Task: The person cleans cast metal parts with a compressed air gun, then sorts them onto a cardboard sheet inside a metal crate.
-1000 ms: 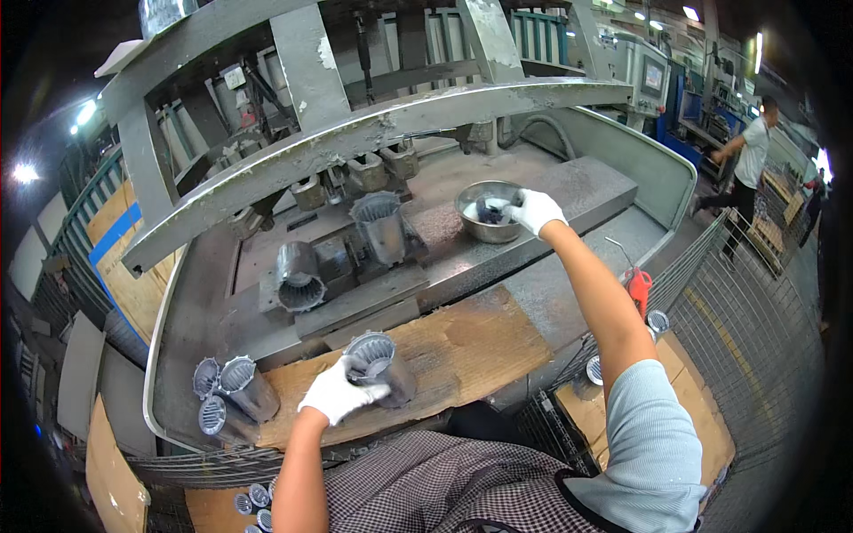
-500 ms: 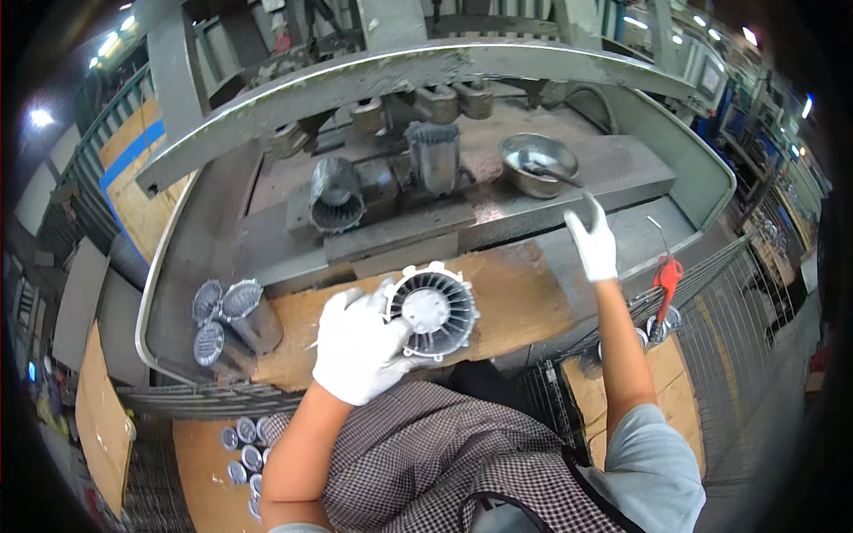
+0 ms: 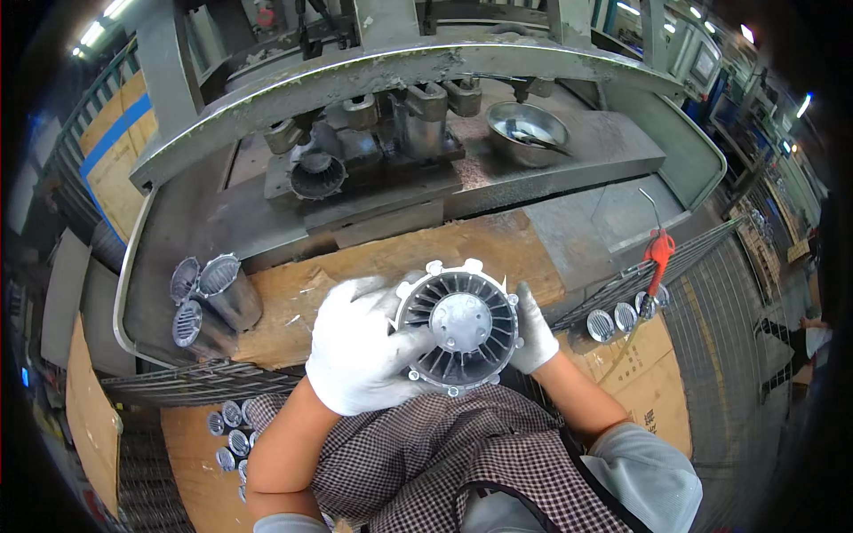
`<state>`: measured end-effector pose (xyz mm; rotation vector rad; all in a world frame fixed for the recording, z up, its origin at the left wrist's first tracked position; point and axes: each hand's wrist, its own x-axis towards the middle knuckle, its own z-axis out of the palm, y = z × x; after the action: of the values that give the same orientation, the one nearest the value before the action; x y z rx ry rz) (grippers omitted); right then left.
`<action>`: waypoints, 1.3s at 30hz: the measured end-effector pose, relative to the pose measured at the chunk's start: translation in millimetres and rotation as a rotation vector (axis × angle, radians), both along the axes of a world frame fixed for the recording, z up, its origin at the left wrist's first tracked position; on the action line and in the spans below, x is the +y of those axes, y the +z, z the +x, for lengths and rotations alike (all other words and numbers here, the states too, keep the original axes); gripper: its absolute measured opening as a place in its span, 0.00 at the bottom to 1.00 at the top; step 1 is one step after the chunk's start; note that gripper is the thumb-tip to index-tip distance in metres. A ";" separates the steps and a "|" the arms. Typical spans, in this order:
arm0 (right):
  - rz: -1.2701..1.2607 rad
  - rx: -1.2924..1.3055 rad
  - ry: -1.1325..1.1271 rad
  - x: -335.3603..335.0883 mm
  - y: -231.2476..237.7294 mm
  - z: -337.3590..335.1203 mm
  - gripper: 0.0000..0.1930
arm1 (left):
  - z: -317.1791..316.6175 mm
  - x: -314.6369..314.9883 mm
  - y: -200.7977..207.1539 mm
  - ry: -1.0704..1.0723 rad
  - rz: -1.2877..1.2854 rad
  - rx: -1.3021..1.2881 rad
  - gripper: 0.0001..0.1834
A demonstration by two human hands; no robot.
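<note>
A round cast-metal motor housing (image 3: 460,322) with radial fins inside and small lugs round its rim is held in front of me, its open end facing up at me. My left hand (image 3: 360,351), in a white glove, grips its left side, with the thumb over the rim. Against its right side is my gloved right hand (image 3: 533,333), closed on the wall, its fingers partly hidden behind the housing. Beneath lies a worn brown board (image 3: 391,258).
Behind a metal crossbar (image 3: 409,67) with clamps, a tilted housing (image 3: 317,175) and an upright one (image 3: 422,133) sit on the machine bed. A metal bowl (image 3: 538,160) contains a dark-handled tool. Finned cylinders (image 3: 233,293) stand left; a red air gun (image 3: 658,253) hangs right.
My right hand has come down from beside the bowl to the housing's right side. The housing sits slightly more to the right. The crossbar clamps now overlap the upright housing's top in view.
</note>
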<state>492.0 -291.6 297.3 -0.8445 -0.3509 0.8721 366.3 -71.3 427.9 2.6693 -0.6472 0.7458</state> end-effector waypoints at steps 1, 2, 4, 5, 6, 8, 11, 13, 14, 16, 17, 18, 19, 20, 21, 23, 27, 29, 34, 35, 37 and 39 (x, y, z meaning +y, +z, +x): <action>0.182 0.173 0.127 8.8 9.7 -8.5 0.48 | -0.4 -1.0 0.0 -0.008 -0.012 0.009 0.24; 0.181 0.174 0.118 13.6 15.0 -14.6 0.48 | 0.5 -2.4 -0.1 -0.018 -0.023 0.021 0.23; 0.290 0.103 0.203 19.2 20.8 -23.2 0.52 | 4.2 -6.0 -4.7 -0.046 -0.040 0.057 0.24; 0.387 0.039 0.282 20.2 19.8 -23.0 0.49 | 6.2 -8.1 -8.0 -0.065 -0.054 0.092 0.25; 0.385 0.041 0.269 19.2 18.4 -24.9 0.49 | 7.6 -10.2 -12.1 -0.078 -0.056 0.097 0.25; 0.269 -0.066 0.215 19.9 15.6 -27.8 0.48 | 9.0 -12.5 -18.5 -0.063 -0.003 0.062 0.30; 0.090 -0.218 0.144 19.8 10.8 -33.1 0.48 | 8.1 -15.9 -16.4 -0.043 0.014 0.089 0.35; 0.028 -0.262 0.123 18.1 8.7 -36.3 0.48 | 8.0 -20.0 -14.9 -0.037 -0.003 0.031 0.36; 0.165 0.001 0.143 16.7 8.9 -38.2 0.46 | 7.6 -21.3 -14.4 -0.030 -0.019 -0.032 0.37; 0.301 0.268 0.161 15.6 5.3 -39.9 0.44 | 6.0 -21.6 -13.5 -0.029 -0.014 -0.014 0.39; 0.266 0.077 0.147 15.6 0.5 -39.1 0.43 | 5.7 -21.9 -13.3 -0.031 -0.007 0.000 0.41; 0.229 -0.115 0.132 15.1 -2.2 -38.8 0.42 | 5.7 -22.8 -13.5 -0.030 -0.007 0.002 0.41; 0.228 -0.115 0.128 15.0 -1.2 -39.7 0.42 | 5.9 -22.9 -13.9 -0.030 0.011 0.020 0.41; 0.240 0.011 0.143 14.3 1.1 -40.8 0.41 | 6.4 -23.4 -14.3 -0.034 0.028 0.036 0.41; 0.251 0.136 0.151 12.9 2.7 -41.6 0.40 | 6.1 -23.7 -13.9 -0.046 0.026 0.034 0.41; 0.460 0.257 0.177 13.7 0.4 -37.0 0.36 | 13.9 -28.1 -16.2 -0.045 -0.022 -0.010 0.44; 0.401 0.264 -0.015 -15.7 14.3 -21.8 0.47 | 23.6 -24.0 -11.8 0.078 -0.195 0.284 0.54; 0.331 0.058 -0.112 -49.3 31.5 -3.9 0.51 | 20.9 -6.6 -31.2 0.163 -0.051 0.048 0.66; 0.127 -0.296 -0.683 -228.9 49.8 28.5 0.46 | 37.3 4.1 -61.9 0.169 -0.084 -0.007 0.69; 0.123 -0.364 -0.756 -267.4 52.7 29.6 0.45 | 41.4 0.8 -62.8 0.167 -0.077 0.023 0.66; -0.009 -0.369 -0.885 -337.3 49.1 20.2 0.43 | 42.6 -5.4 -60.0 0.178 -0.087 0.063 0.63; -0.369 -0.217 -1.125 -370.6 52.9 4.4 0.44 | 44.0 -10.1 -62.1 0.199 -0.094 0.101 0.59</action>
<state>496.5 -662.1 350.2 -1.2759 0.1332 -0.2213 410.3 -81.4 365.7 2.6891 -0.3164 0.6684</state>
